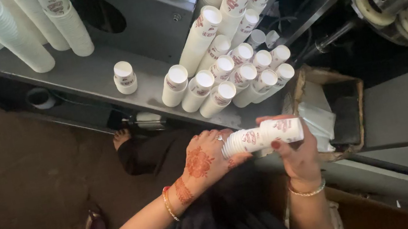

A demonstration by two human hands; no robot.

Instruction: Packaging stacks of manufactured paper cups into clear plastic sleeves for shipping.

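Both my hands hold a short stack of white paper cups with red print [263,136], lying sideways in front of me. My left hand [206,159] grips the stack's left end with fingers curled over it. My right hand [295,155] supports the right end from below, thumb up along the side. Just beyond, on a grey metal shelf [92,72], many more stacks of the same cups [232,71] stand clustered upside down.
Tall cup stacks [29,27] lean at the shelf's far left, and a lone short stack [124,77] stands apart. A cardboard box with white plastic [330,110] sits to the right. Machine parts with rollers [395,5] are at the upper right. Brown floor lies to the left.
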